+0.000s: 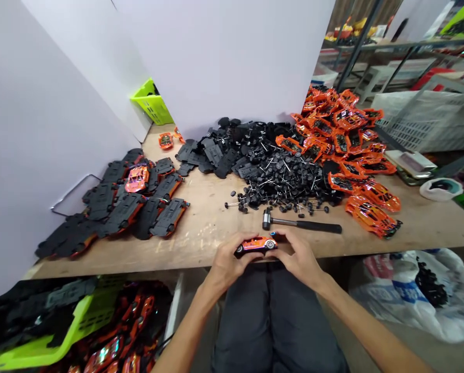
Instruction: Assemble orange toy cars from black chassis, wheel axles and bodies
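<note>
An orange toy car [256, 243] with wheels fitted is held sideways at the table's front edge, above my lap. My left hand [232, 256] grips its left end, fingers and thumb closed round it. On its other end my right hand [292, 254] pinches the car near the wheel. Just behind the car lies a hammer [297, 224] with a black handle, its head to the left. Beyond the hammer spreads a heap of black wheels on metal axles [282, 178]. The car's underside is mostly hidden by my fingers.
Black chassis plates [216, 150] pile up behind the wheels. Orange car bodies [344, 129] heap at the right. Cars lying wheels-down and upside down [126, 212] gather at left. A green basket [72, 331] sits below left, a plastic bag [403, 295] below right.
</note>
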Motion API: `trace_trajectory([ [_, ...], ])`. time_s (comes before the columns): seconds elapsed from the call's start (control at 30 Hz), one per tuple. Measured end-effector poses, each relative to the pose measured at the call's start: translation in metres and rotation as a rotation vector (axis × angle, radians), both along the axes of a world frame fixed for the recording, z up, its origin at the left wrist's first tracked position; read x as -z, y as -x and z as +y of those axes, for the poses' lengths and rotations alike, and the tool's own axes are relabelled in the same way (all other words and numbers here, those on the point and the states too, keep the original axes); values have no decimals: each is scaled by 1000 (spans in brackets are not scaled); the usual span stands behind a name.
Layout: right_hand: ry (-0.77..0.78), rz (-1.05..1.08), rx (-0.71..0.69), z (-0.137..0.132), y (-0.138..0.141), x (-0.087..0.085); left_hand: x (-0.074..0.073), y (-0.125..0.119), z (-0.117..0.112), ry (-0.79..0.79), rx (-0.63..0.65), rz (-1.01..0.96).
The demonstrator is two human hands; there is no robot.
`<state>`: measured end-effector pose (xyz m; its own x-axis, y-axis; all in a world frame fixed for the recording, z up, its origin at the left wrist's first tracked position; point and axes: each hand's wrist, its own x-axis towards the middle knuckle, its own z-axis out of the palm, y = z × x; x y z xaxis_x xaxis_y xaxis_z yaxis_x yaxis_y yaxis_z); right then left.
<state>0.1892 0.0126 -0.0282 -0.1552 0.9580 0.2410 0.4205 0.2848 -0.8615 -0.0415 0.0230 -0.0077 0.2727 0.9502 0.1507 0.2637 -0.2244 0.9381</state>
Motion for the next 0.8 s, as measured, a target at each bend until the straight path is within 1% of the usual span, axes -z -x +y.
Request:
trace_trajectory([
  [0.13,-86,19,12,-1,4,6,13,-9,-2,-19,-50,27],
  [0.2,-126,25,36,-4,9,7,16,-11,-3,-20,-71,5],
  [0.27,-142,18,51,-4,12,6,16,-13,-3,-7,-95,-22],
  [0.33,-140,5,44,-3,12,1,12,-15,-4,44,-131,-44],
  [0.4,-150,5,30,-3,12,-6,3,-19,-8,123,-164,-65],
  [0.47,-143,12,19,-4,9,-12,-6,-23,-15,190,-162,-88],
  [0.53,-97,3,27,-8,2,-13,-14,-20,-20,210,-159,-107],
  [0.57,-60,-14,48,-9,-4,-12,-17,-14,-18,193,-196,-106],
  [0.6,-42,-31,78,-10,-12,-10,-21,-4,-14,151,-275,-93],
  [0.63,-38,-51,116,-10,-21,-7,-26,11,-7,84,-391,-63],
  [0.67,-53,-71,164,-10,-32,-4,-32,30,3,-4,-542,-14],
  [0.7,-74,-89,212,-9,-42,-2,-40,53,16,-102,-701,59],
  [0.73,-94,-105,257,-8,-51,-1,-49,78,31,-187,-833,153],
  [0.77,-107,-114,292,-7,-58,-1,-60,103,47,-236,-963,265],
  [0.8,-109,-117,317,-6,-64,-2,-70,128,65,-232,-1059,384],
])
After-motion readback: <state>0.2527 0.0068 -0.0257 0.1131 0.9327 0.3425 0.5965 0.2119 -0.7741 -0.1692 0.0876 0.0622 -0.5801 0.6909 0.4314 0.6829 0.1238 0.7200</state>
